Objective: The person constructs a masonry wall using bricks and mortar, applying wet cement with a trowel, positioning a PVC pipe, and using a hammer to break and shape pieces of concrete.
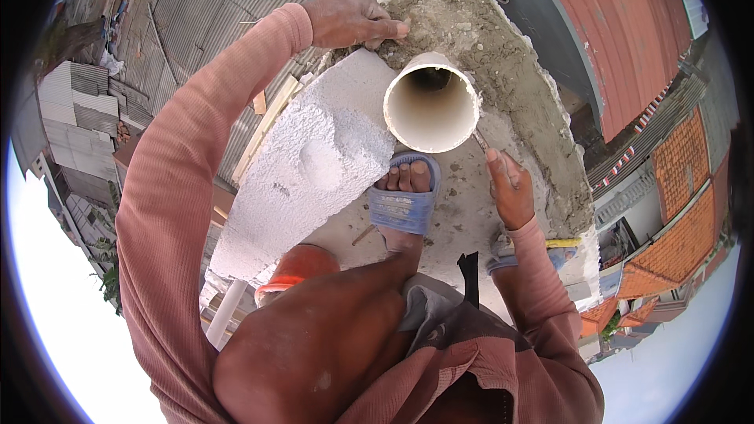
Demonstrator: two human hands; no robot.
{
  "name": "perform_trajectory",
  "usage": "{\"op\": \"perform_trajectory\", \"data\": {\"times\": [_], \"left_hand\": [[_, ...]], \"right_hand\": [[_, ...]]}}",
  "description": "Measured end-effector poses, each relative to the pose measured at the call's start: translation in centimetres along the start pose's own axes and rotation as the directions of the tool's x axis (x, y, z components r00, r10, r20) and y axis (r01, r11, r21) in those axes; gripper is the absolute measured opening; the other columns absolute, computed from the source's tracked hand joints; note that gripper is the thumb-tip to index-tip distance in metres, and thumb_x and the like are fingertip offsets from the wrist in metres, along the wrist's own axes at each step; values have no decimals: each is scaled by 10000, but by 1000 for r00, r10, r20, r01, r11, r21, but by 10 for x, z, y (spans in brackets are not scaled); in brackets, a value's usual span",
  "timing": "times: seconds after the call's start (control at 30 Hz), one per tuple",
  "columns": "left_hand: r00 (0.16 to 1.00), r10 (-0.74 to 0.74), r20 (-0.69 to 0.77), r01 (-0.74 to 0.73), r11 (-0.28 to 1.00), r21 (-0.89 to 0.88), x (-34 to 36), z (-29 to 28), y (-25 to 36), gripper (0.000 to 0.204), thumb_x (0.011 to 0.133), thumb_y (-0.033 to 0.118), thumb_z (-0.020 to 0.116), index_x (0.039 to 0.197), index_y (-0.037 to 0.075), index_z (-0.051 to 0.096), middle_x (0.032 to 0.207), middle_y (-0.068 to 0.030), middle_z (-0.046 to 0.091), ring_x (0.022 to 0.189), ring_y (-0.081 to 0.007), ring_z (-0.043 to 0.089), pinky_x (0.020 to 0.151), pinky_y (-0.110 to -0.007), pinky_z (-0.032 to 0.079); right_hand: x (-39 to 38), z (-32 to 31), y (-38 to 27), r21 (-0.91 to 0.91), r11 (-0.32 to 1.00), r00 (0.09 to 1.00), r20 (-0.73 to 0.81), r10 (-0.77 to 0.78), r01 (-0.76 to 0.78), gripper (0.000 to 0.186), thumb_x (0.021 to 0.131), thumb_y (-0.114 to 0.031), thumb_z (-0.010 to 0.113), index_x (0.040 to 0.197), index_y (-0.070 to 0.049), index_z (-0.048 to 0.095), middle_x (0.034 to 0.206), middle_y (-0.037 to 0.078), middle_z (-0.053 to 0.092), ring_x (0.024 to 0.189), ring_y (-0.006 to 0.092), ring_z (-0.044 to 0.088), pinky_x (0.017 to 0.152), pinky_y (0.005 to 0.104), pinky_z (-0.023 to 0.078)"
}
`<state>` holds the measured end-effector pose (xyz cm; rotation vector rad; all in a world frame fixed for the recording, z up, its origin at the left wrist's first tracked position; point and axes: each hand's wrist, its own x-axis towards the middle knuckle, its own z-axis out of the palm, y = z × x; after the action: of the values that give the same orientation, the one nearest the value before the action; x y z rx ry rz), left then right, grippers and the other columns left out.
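Observation:
A wide white plastic pipe (395,119) stands upright, its open end towards me, beside wet grey mortar (514,82) along the wall top. My left hand (357,20) is at the far edge of the mortar, left of the pipe. Its fingers are curled together; what they hold, if anything, is hidden. Close to the pipe's right side, my right hand (509,188) is closed round a thin tool (480,139). Only a short narrow piece of that tool shows, so its kind is unclear. A pale, rough concrete slab (314,165) lies left of the pipe.
My sandalled feet (399,208) stand on the narrow ledge. A red bucket (305,263) is by my left knee, and a yellow-handled tool (561,243) lies by my right foot. Corrugated roofs (212,0) lie far below the left edge, tiled roofs (682,165) to the right.

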<state>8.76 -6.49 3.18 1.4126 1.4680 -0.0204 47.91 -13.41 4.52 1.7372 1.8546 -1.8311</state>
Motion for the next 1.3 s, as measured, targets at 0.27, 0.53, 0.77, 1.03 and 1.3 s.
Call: {"op": "perform_trajectory", "data": {"times": [0.27, 0.53, 0.77, 1.03, 1.3], "left_hand": [[995, 19, 102, 7, 968, -249, -12, -49, -50, 519, 986, 577, 540, 928, 113, 765, 571, 74, 380, 514, -60, 359, 485, -268, 302], [973, 49, 226, -21, 992, -126, 15, -17, -33, 523, 1008, 511, 544, 677, 121, 647, 552, 68, 383, 493, -54, 329, 482, -278, 293], [981, -73, 178, 106, 977, -186, 8, -38, -43, 494, 997, 511, 566, 708, 123, 665, 530, 66, 379, 454, -54, 324, 421, -269, 255], [931, -21, 364, 154, 928, -340, 23, -18, -29, 586, 990, 548, 562, 583, 126, 573, 503, 69, 357, 455, -67, 303, 449, -279, 246], [970, 14, 242, -10, 1000, -21, 17, -11, -7, 608, 986, 579, 538, 580, 127, 547, 514, 53, 375, 494, -89, 346, 494, -296, 281]], "right_hand": [[40, 30, -29, 55, 990, 992, -23, -128, 129, 399, 1041, -356, 548, 1058, 21, 679, 751, 89, 586, 759, 102, 487, 710, 270, 436], [20, 10, -17, 145, 989, 998, 45, 36, -42, 446, 1032, -383, 562, 1021, 45, 686, 734, 1, 557, 718, 93, 460, 677, 271, 419], [47, 28, -23, 207, 978, 999, 32, 6, -13, 456, 1039, -387, 542, 895, 38, 627, 662, 40, 451, 684, 122, 393, 637, 310, 394], [31, 13, -9, 133, 989, 997, 26, 69, -72, 456, 1034, -387, 558, 859, 31, 613, 660, 11, 449, 686, 105, 401, 625, 291, 384], [8, 1, -11, 192, 977, 995, 54, 84, -93, 455, 1031, -388, 562, 852, 28, 604, 659, 29, 454, 678, 111, 401, 625, 297, 380]]}}
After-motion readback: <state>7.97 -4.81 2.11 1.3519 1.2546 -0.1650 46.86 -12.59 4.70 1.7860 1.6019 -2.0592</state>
